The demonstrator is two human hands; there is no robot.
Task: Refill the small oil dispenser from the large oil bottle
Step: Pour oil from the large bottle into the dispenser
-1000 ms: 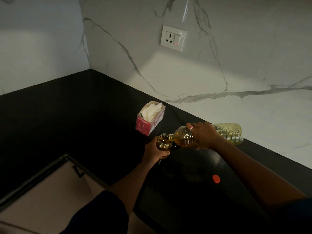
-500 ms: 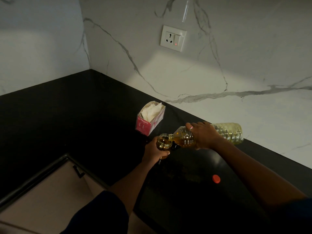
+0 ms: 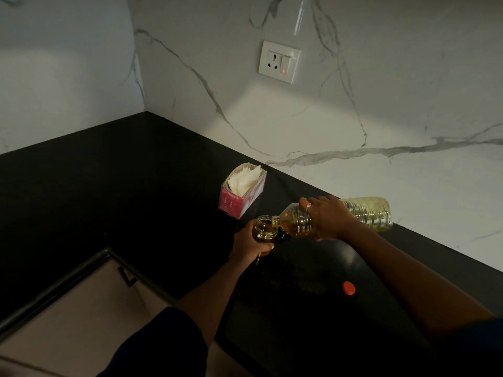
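Observation:
The small glass oil dispenser (image 3: pixel 264 229) stands uncapped on the black counter, its mouth open upward with yellow oil inside. My left hand (image 3: pixel 249 244) is wrapped around its body from the near side. The large clear plastic oil bottle (image 3: pixel 364 213) lies nearly level, its neck tipped down to the dispenser's rim. My right hand (image 3: pixel 326 219) grips that bottle around its middle. Oil fills the bottle's neck end. The bottle's red cap (image 3: pixel 348 288) lies on the counter, nearer to me and to the right.
A pink box of white tissues (image 3: pixel 242 193) stands just behind the dispenser. The black counter (image 3: pixel 122 186) runs into a corner under marble walls, with a socket (image 3: pixel 279 61) above. A cabinet front with a handle (image 3: pixel 126 277) sits below the counter edge at left.

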